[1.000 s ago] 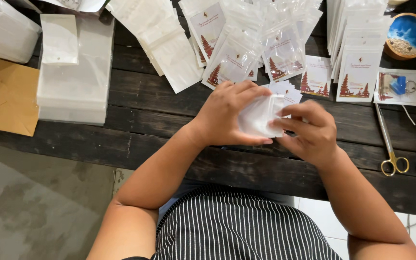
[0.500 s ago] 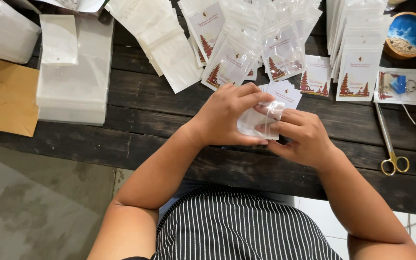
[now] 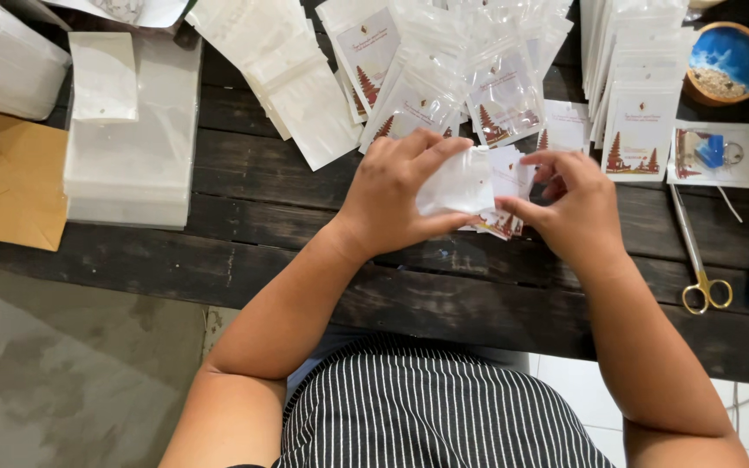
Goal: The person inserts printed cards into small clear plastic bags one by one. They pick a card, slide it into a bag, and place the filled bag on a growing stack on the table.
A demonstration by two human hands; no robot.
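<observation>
My left hand [image 3: 396, 198] pinches a small clear plastic pouch [image 3: 457, 184] by its left side, above the dark wooden table [image 3: 253, 251]. My right hand [image 3: 569, 204] holds the pouch's right edge together with a few small white cards with red tree prints [image 3: 503, 201]. Both hands meet near the table's middle. The fingers hide part of the cards.
Filled pouches [image 3: 444, 78] lie heaped at the back. A stack of printed cards [image 3: 639, 95] stands at the back right beside a blue bowl [image 3: 726, 61]. Gold-handled scissors [image 3: 700, 260] lie at right. Stacked empty bags [image 3: 132, 139] and a brown envelope [image 3: 6, 178] sit at left.
The pouch has been turned flatter and spread wider between my hands. My right hand has shifted slightly right, with the cards now showing under the pouch.
</observation>
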